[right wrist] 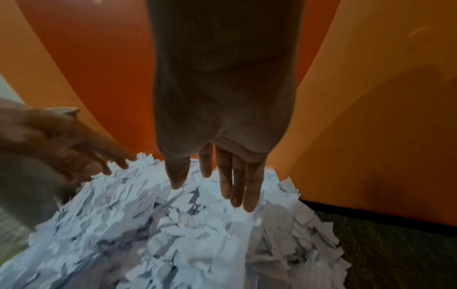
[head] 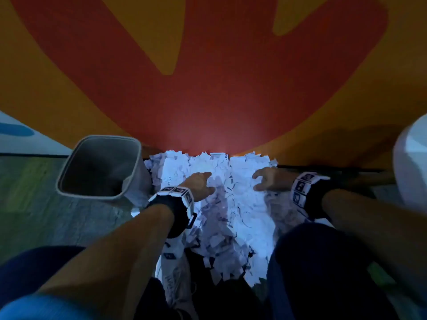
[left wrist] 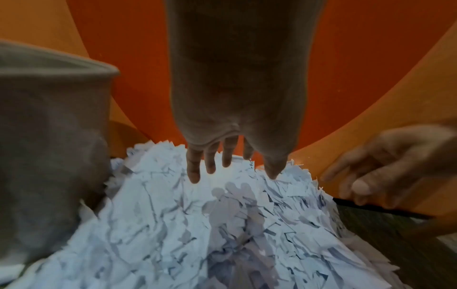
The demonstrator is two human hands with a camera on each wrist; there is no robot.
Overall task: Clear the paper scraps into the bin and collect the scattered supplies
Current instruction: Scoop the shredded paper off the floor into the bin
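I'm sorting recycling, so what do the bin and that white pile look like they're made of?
The bin looks like smooth matte grey plastic, judging by its thin wall and rolled rim. The scraps look like thin white printed paper: torn edges and dark print marks.

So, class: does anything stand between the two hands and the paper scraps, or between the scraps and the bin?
Nothing visible does. The left hand and right hand are spread right over the paper scraps. The bin stands open-topped at the pile's left edge, with nothing between.
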